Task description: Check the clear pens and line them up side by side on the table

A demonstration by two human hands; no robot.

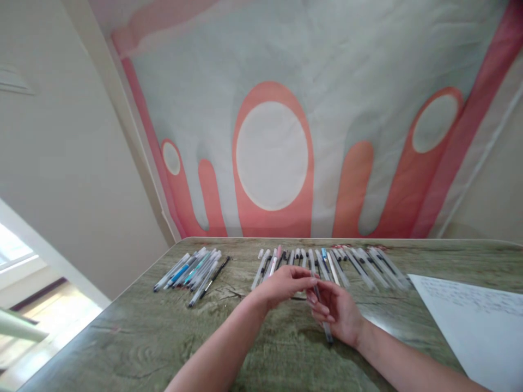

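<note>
Above the middle of the table, a clear-barrelled pen [327, 330] is held at a slant, its dark-tipped lower end pointing toward me. The fingers of my right hand [342, 311] are curled around the pen's barrel. My left hand [285, 282] comes in from the left, its thumb and fingers pinching near the pen's upper end. The fingertips of both hands meet there, so I cannot tell whether a cap is between them. Just beyond the hands lies a row of pens [359, 267], mostly clear with dark ends, and the hands cover part of it.
To the left lies a pile of pens [196, 269], some with blue or teal barrels, with a dark pen [216, 275] at its right side. A sheet of paper with handwriting [482, 332] rests on the wooden table [134, 343] at right. A patterned wall covering [273, 218] rises behind the table.
</note>
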